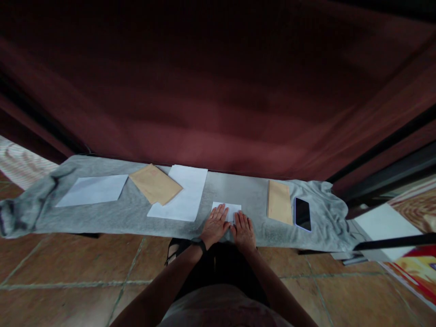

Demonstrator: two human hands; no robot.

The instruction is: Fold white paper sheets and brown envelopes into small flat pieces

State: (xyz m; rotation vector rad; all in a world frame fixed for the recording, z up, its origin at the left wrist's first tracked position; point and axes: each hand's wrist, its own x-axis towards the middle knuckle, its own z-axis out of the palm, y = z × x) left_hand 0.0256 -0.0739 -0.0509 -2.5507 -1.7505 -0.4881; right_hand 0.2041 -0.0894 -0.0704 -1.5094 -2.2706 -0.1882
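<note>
Both hands rest on a small piece of white paper (pixel 227 206), which looks folded, at the front middle of the cloth-covered surface. My left hand (pixel 215 224) lies flat on its left part, fingers stretched out. Across the right part, my right hand (pixel 244 230) presses with its fingers straight. The two thumbs almost meet at the paper's near edge, and the hands cover much of the sheet. Left of them lie larger white sheets (pixel 190 193), partly under a tan envelope (pixel 158 184).
Farther left is another white sheet (pixel 93 190). To the right sit a stack of tan envelopes (pixel 279 203) and a phone (pixel 303 213) with a dark screen. A grey cloth (pixel 129 222) covers the long narrow surface, bunched at both ends. Behind it rises a dark red panel (pixel 211 136).
</note>
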